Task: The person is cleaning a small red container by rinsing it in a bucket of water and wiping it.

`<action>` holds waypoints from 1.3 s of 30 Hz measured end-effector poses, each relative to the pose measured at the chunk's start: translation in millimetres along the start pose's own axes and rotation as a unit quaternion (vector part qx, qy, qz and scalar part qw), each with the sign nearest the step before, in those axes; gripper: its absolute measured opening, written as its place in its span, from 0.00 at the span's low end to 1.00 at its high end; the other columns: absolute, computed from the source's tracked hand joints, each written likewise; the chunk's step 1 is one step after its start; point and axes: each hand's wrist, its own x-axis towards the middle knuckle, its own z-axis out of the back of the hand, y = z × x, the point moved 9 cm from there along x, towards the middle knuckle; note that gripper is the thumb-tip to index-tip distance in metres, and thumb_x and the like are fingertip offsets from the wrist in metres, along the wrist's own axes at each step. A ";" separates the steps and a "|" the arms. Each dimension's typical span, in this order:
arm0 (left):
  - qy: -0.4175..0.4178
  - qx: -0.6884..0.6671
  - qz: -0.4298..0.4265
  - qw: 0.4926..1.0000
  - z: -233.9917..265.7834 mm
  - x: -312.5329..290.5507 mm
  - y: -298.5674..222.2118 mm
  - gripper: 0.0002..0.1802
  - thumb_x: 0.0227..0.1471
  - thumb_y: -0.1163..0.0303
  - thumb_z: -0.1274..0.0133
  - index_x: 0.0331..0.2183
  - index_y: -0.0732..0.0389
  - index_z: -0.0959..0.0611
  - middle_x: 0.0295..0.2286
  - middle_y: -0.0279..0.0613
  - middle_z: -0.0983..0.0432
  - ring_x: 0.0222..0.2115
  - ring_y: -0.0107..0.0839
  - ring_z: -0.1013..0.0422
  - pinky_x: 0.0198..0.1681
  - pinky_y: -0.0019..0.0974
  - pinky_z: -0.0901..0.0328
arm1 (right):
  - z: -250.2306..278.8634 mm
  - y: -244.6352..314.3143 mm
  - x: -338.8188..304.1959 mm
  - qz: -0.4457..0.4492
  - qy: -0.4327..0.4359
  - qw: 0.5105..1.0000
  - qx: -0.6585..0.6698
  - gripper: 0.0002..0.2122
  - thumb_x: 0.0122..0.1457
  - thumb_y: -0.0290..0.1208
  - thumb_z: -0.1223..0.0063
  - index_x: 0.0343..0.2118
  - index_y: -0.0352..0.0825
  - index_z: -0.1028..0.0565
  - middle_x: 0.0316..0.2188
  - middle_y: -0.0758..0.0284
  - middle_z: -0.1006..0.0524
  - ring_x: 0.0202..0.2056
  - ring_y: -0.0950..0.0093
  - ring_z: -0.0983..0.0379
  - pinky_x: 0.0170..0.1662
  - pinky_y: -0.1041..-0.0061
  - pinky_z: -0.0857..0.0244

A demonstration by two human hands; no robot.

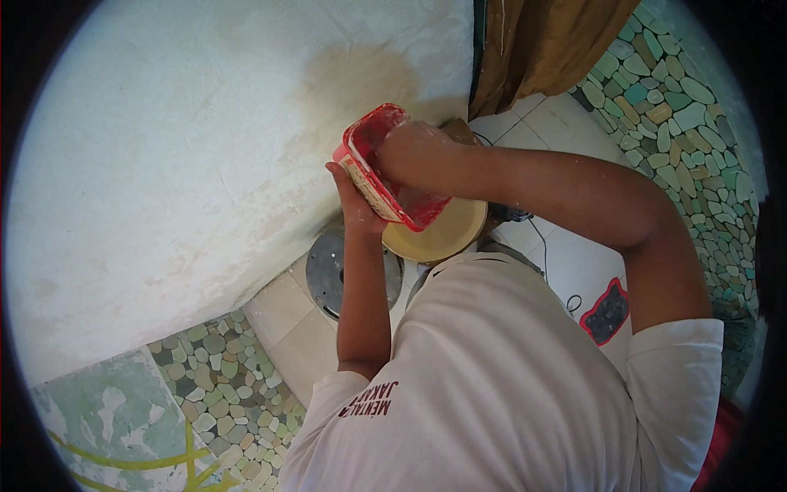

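A red rectangular plastic tub [370,187] with a pale label on its side is held tilted in front of me, near the wall. My left hand [359,207] grips it from the left and below, thumb up along its outer side. My right hand [416,154] reaches over the far rim into the tub, whitish smears on its skin. Its fingers are hidden, so I cannot tell whether they hold anything. White residue coats the tub's rim and inner walls. Directly beneath is a round yellowish surface [449,233], like a bucket lid or stool top.
A white wall [180,164] with a damp-looking brownish patch rises at the left. On the tiled floor [279,316] stands a dark round disc [318,266] with holes. A brown curtain [537,49], a dark cable [543,246] and a red-edged dark mat [607,313] are to the right.
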 end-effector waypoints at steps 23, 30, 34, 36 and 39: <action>-0.032 0.029 0.037 0.998 15.9 5.1 7.9 0.35 0.52 0.38 0.60 0.50 0.56 0.30 0.42 0.38 0.27 0.37 0.28 0.28 0.35 0.33 0.28 | -4.2 -13.2 3.2 -0.016 -0.060 0.997 0.034 0.07 0.43 0.31 0.50 0.21 0.33 0.23 0.22 0.57 0.23 0.27 0.60 0.24 0.31 0.63 0.30; 0.034 0.050 -0.017 0.998 2.2 9.6 -10.8 0.44 0.48 0.34 0.59 0.56 0.57 0.38 0.53 0.44 0.39 0.54 0.43 0.41 0.56 0.47 0.45 | -28.9 2.2 -11.4 -0.066 -0.004 0.985 0.157 0.07 0.45 0.30 0.50 0.23 0.34 0.23 0.22 0.58 0.23 0.28 0.61 0.24 0.33 0.65 0.31; 0.033 0.076 -0.043 0.996 8.5 11.8 -16.2 0.46 0.45 0.32 0.58 0.56 0.56 0.39 0.54 0.44 0.39 0.54 0.43 0.42 0.57 0.48 0.45 | -30.4 4.6 -12.4 -0.051 -0.023 0.983 0.177 0.07 0.45 0.31 0.49 0.24 0.35 0.23 0.22 0.58 0.23 0.27 0.62 0.25 0.33 0.65 0.31; 0.032 0.078 -0.042 0.996 7.1 9.4 -13.2 0.46 0.45 0.32 0.58 0.56 0.56 0.39 0.54 0.44 0.39 0.54 0.43 0.42 0.57 0.48 0.45 | -32.3 5.9 -11.1 -0.026 -0.032 0.981 0.188 0.07 0.45 0.31 0.49 0.25 0.35 0.23 0.22 0.58 0.23 0.26 0.61 0.25 0.33 0.65 0.31; 0.031 0.085 -0.053 0.994 3.8 7.5 -12.5 0.46 0.45 0.32 0.58 0.56 0.56 0.39 0.54 0.44 0.39 0.54 0.43 0.42 0.57 0.48 0.45 | -25.4 2.7 -12.5 -0.041 -0.012 0.975 0.219 0.07 0.45 0.31 0.49 0.24 0.35 0.23 0.23 0.58 0.23 0.27 0.62 0.25 0.34 0.65 0.31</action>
